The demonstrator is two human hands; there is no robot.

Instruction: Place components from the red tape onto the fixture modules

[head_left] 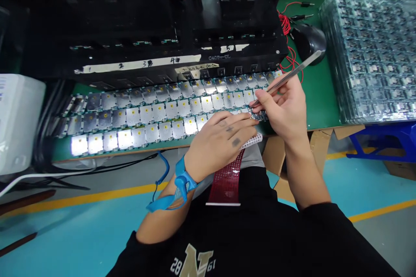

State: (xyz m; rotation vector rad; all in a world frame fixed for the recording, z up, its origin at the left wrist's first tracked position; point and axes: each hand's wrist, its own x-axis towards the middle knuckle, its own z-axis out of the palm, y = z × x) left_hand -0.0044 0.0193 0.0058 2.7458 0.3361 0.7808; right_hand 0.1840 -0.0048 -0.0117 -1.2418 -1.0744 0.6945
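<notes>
Tweezers (289,78) clamped in right grip (281,110), tips kept low at right end of shielded circuit-board panel (156,114) on green tabletop (313,95), left grip (221,145) curled over panel edge, clamping unclear, blue wrist strap (183,181) worn.

Steel tweezers (289,78): smooth metal, satin sheen. Circuit modules (156,112): glossy metal shield lids, mirror-bright under light. Stacked blister trays (370,56): clear, glossy plastic. Worktop (318,95): matt green surface. Wrist strap (182,181): blue woven cloth with a plastic clip. Fixture label (139,64): matt paper tape. Carton (320,147): rough brown corrugated cardboard.
</notes>
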